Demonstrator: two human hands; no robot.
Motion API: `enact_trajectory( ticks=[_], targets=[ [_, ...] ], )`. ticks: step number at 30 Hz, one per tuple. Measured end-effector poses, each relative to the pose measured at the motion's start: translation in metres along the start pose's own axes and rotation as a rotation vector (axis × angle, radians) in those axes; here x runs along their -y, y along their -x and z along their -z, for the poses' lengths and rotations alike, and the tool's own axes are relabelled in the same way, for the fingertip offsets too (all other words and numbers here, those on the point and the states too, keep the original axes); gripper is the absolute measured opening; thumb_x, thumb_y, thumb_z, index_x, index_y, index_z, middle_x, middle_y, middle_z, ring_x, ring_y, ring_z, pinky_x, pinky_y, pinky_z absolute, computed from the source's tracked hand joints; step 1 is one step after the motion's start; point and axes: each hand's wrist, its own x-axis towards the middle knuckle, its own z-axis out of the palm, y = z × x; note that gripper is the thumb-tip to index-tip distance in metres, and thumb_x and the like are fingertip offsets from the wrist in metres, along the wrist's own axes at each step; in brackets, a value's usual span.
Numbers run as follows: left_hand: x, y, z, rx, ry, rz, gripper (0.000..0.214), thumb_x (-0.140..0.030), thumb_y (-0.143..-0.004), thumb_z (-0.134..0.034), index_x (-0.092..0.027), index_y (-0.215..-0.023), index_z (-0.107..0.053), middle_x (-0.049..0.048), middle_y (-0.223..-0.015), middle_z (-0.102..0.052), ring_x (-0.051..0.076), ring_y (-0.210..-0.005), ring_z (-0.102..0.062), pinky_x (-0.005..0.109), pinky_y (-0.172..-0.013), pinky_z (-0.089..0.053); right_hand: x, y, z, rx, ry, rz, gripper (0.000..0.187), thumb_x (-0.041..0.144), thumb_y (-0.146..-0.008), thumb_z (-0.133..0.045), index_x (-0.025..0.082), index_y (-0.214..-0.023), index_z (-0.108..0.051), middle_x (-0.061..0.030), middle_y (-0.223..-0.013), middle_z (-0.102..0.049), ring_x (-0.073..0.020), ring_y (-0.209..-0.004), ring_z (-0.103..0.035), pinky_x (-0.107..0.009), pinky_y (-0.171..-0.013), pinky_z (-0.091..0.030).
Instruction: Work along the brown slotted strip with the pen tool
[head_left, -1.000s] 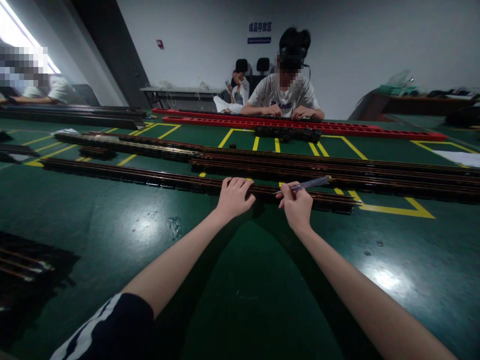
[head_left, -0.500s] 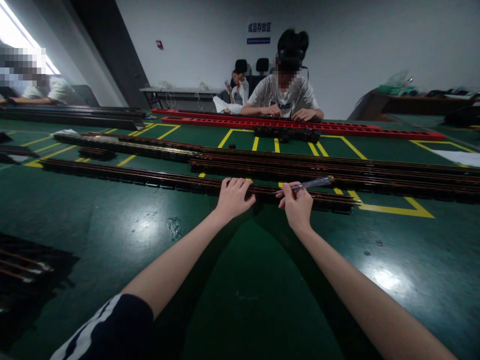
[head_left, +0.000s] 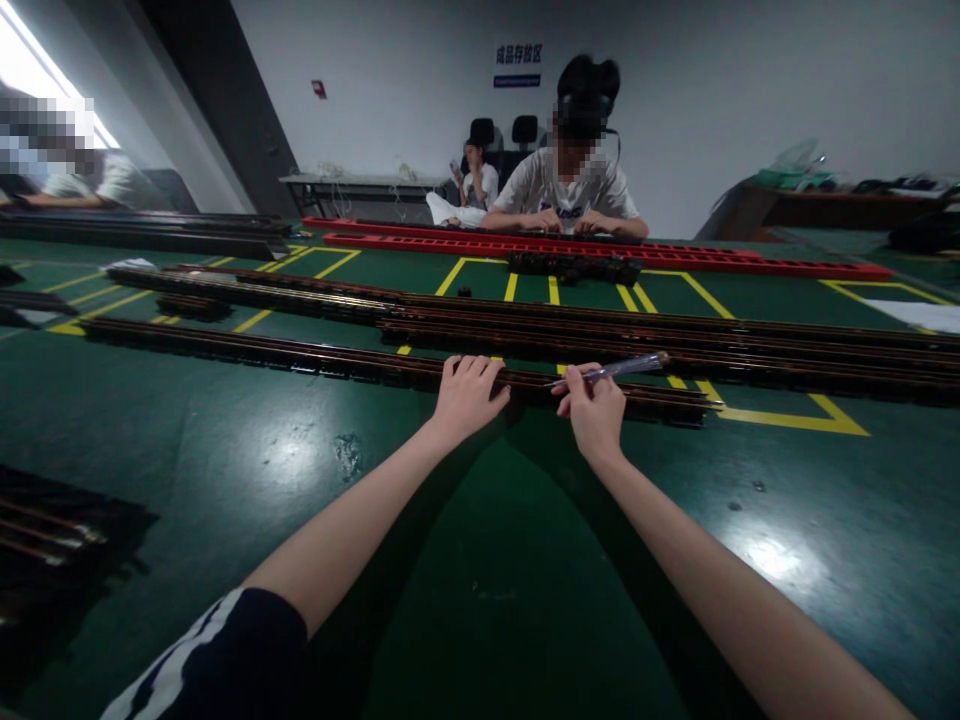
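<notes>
A long dark rail point(head_left: 300, 356) with copper-coloured strips lies across the green table in front of me. My left hand point(head_left: 466, 397) rests on top of it, fingers curled over its far edge. My right hand point(head_left: 595, 410) sits just to the right, pinched around a thin clear-handled screwdriver point(head_left: 615, 369). Its tip points left at the rail between my hands, and its handle slants up to the right.
More dark rails point(head_left: 675, 340) lie parallel behind. Long red rails point(head_left: 750, 266) sit farther back, where a person in a white shirt point(head_left: 570, 185) works with both hands. Another person sits at the far left point(head_left: 97, 180). Yellow lines mark the table point(head_left: 787, 420).
None on my side; both hands hold still on the rail. The person opposite has shifted their hands slightly along the red rail.
</notes>
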Motion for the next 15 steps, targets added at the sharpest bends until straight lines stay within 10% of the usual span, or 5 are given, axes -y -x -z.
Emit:
enact_trajectory(
  ticks=[15],
  targets=[
    [-0.0021, 0.0004, -0.0065, -0.035, -0.032, -0.042, 0.039, -0.032, -0.091, -0.035, -0.02, -0.123, -0.055, 0.0088, -0.123, -0.061, 0.024, -0.116, -0.052, 0.048, -0.106, -0.036, -0.0012, 0.0004, 0.0005, 0.022, 0.018, 0.024, 0.038, 0.051, -0.083, -0.051, 0.013, -0.08, -0.053, -0.0025, -0.067, -0.062, -0.0056, -0.041, -0.049, -0.017, -0.041, -0.039]
  ],
)
